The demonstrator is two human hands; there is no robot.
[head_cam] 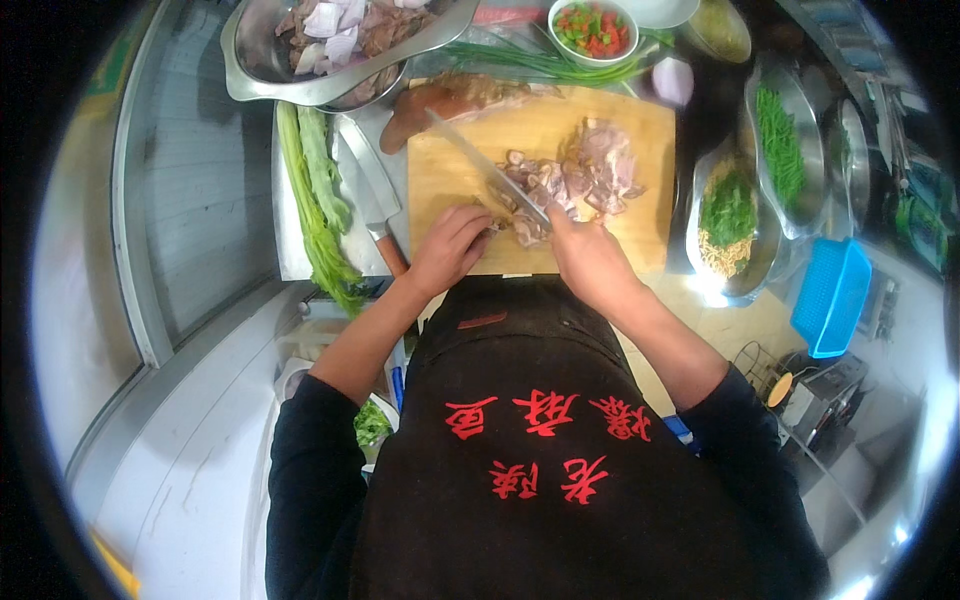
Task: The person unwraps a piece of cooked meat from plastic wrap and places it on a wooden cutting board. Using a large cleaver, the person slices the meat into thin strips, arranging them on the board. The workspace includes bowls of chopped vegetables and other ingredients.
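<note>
My right hand grips a knife by its handle. Its long blade slants toward the far left, over a heap of chopped meat on a wooden cutting board. Low on the board, the curled fingers of my left hand hold a small meat scrap at the heap's near-left edge; the fingertips partly cover it. A larger piece of meat lies right of the heap. Across the board's far-left corner rests a long brown piece of meat.
Left of the board lie a cleaver and celery stalks. A metal basin of meat and onion stands far left. Beyond the board are scallions, a bowl of diced peppers and an onion. Metal dishes and a blue basket stand right.
</note>
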